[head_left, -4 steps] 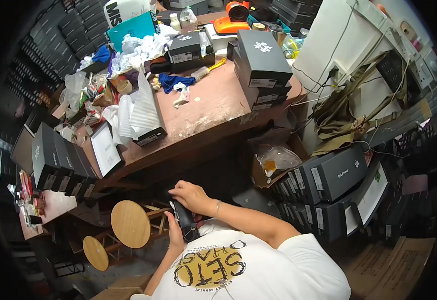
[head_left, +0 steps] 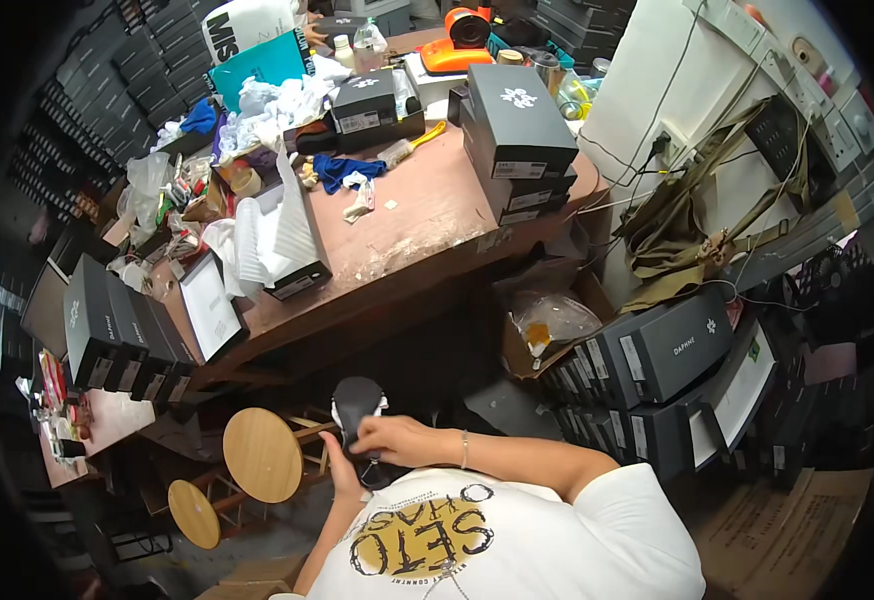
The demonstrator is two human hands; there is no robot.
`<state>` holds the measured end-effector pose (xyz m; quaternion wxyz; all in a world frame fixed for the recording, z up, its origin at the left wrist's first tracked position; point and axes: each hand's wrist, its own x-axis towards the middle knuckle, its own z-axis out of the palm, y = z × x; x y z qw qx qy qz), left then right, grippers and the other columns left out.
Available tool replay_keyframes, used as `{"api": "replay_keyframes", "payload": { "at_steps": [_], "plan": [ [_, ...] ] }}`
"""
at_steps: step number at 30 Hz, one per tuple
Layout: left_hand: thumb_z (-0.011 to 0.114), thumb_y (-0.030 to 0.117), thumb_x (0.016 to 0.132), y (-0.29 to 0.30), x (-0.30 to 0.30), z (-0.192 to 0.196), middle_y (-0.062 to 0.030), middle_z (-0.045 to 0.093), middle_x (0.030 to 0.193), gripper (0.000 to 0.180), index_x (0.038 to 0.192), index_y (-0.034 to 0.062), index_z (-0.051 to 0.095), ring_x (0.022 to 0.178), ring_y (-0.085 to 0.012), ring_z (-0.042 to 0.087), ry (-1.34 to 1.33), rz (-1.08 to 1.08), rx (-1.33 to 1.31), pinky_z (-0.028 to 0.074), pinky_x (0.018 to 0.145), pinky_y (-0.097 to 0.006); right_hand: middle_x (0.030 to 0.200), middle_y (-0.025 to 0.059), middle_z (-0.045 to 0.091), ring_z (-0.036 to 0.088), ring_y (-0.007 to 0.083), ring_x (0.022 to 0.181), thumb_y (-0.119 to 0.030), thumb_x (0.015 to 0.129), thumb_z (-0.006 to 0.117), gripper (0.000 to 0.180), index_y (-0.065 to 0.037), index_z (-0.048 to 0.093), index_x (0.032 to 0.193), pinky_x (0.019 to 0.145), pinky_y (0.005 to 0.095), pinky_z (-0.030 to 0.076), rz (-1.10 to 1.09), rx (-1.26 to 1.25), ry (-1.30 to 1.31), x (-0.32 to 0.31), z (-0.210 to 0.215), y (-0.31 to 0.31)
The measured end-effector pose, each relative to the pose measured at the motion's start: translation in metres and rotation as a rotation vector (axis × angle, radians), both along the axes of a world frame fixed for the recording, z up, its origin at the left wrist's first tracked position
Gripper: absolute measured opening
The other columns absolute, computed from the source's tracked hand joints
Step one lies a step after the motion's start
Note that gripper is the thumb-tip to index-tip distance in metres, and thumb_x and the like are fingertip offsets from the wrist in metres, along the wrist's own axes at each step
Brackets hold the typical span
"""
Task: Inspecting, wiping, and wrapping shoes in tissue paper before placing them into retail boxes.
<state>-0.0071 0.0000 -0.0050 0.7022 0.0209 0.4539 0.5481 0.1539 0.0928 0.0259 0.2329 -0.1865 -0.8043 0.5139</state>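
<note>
The right hand [head_left: 397, 440] curled over a dark shoe [head_left: 358, 394] beside the left hand [head_left: 343, 470]; how firmly either grip closed, I couldn't tell. Loose support might have dropped it.

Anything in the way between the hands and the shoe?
Nothing visible. The right hand lies over the lower part of the dark shoe; the left hand is close along its left side. The round wooden stool sits farther left, not between them. Exact finger contact is hidden.
</note>
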Motion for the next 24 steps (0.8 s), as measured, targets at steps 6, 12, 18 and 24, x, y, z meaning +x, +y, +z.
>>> {"api": "replay_keyframes", "payload": {
  "at_steps": [6,12,18,24],
  "plan": [
    [0.028,0.066,0.093,0.02,0.01,0.03,-0.0134,0.06,0.111,0.077,0.121,-0.0022,0.051,0.104,-0.0282,0.059,-0.131,0.073,0.043,0.049,0.09,-0.042,0.096,0.0153,0.062,0.061,0.031,0.095,-0.013,0.083,0.064,0.021,-0.001,0.068,0.1,0.084,0.0383,0.049,0.19,0.058,-0.319,0.042,0.007,0.028],
    [0.03,0.06,0.096,0.039,-0.002,0.035,-0.0097,0.06,0.112,0.065,0.122,0.0052,0.052,0.108,-0.0264,0.058,-0.012,0.129,0.082,0.049,0.09,-0.043,0.098,0.0138,0.06,0.063,0.0294,0.088,-0.01,0.083,0.065,0.029,-0.005,0.065,0.112,0.078,0.035,0.051,-0.415,-0.002,-0.008,0.046,0.02,0.033],
    [0.034,0.056,0.097,0.05,-0.007,0.024,-0.0119,0.06,0.114,0.06,0.123,0.0041,0.052,0.105,-0.0229,0.06,-0.113,-0.054,0.186,0.05,0.091,-0.04,0.107,0.0107,0.054,0.058,0.0283,0.103,-0.002,0.076,0.066,0.036,-0.006,0.063,0.112,0.084,0.0355,0.049,-0.056,0.143,0.057,0.01,0.016,0.018],
    [0.035,0.053,0.097,0.09,-0.057,0.054,-0.0149,0.055,0.122,0.062,0.129,0.0009,0.044,0.114,-0.0321,0.056,-0.074,0.148,0.271,0.048,0.095,-0.049,0.105,0.0126,0.061,0.061,0.0274,0.096,-0.012,0.082,0.064,0.031,-0.007,0.065,0.112,0.084,0.033,0.049,-0.318,-0.024,-0.249,0.035,-0.007,0.043]
  ]
}}
